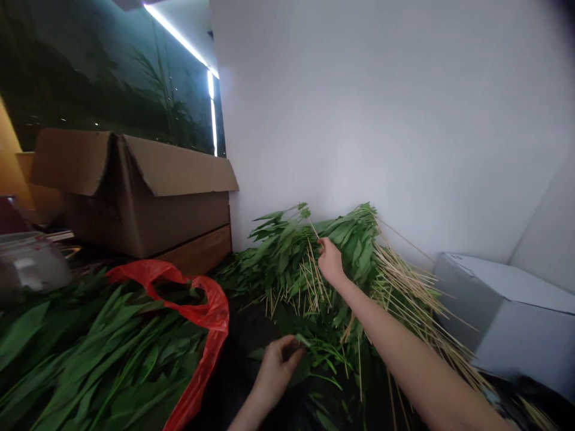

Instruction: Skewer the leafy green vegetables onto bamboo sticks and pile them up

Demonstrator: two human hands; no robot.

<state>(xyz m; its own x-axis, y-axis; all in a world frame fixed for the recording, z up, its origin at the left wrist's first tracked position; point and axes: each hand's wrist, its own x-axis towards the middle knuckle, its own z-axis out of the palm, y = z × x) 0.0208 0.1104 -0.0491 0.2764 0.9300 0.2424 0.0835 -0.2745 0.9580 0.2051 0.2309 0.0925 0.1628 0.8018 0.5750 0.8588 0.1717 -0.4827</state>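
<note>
My right hand (330, 260) is closed round a thin wooden skewer (313, 228). Green leaves (287, 215) bunch at the skewer's upper end, above the heap. Lower down, my left hand (275, 370) has its thumb and forefinger pinched together. A small pale green bit shows at those fingertips, too small to name; dark leaf surfaces lie around them. Just right of the left hand are loose green stems (326, 353). Behind both hands rises a heap of skewered leaves (287, 257), and its bare skewers (413, 293) fan out toward the lower right.
At the left, a red plastic bag (218, 311) lies open with long green leaves (103, 353) in it. An open cardboard box (179, 209) stands behind the bag. On the right is a white box (525, 317). A white wall (381, 108) backs the heap.
</note>
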